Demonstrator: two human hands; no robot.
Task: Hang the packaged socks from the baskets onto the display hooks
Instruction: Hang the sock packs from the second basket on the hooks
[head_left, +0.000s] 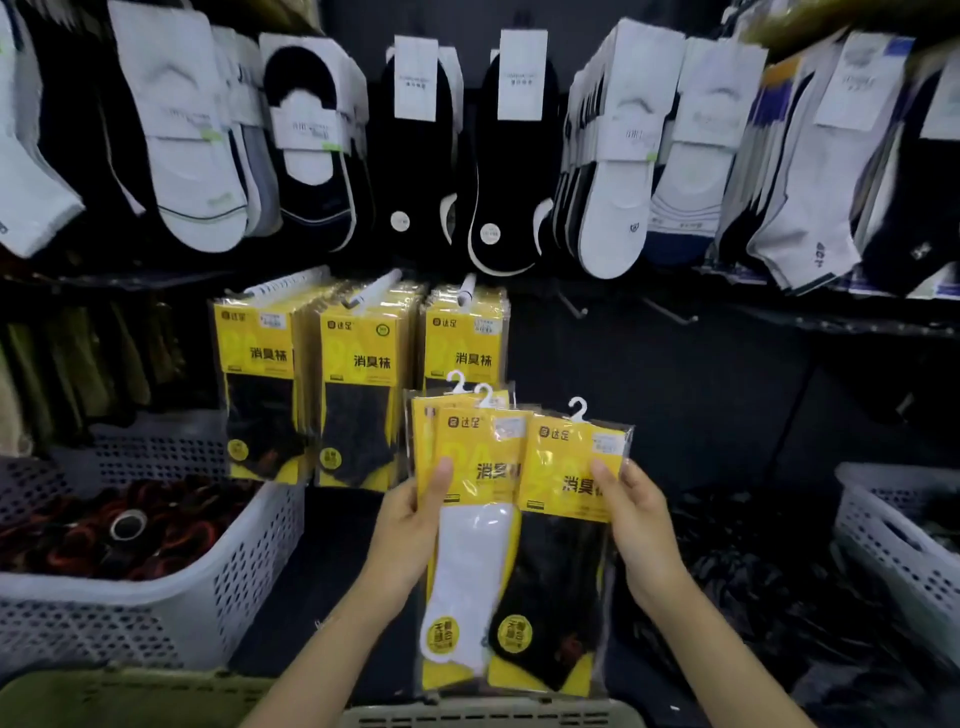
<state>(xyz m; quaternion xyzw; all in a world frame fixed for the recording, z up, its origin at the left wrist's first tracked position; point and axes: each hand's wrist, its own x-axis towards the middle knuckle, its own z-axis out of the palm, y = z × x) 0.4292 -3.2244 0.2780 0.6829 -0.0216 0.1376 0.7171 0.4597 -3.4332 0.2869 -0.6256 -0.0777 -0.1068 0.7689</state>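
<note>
My left hand (410, 525) grips a small stack of yellow sock packs, the front one showing a white sock (470, 561). My right hand (636, 525) grips one yellow pack with a black sock (558, 587), overlapping the stack's right edge. Each pack has a white plastic hanger at its top. Behind them three display hooks carry rows of the same yellow packs (358, 384). Two bare hooks (670, 314) stick out to the right of those rows.
A white perforated basket (244, 566) with dark and red items stands at the left. Another white basket (893, 545) is at the right, with a dark heap beside it. A basket rim (488, 714) lies at the bottom edge. Rows of socks hang above.
</note>
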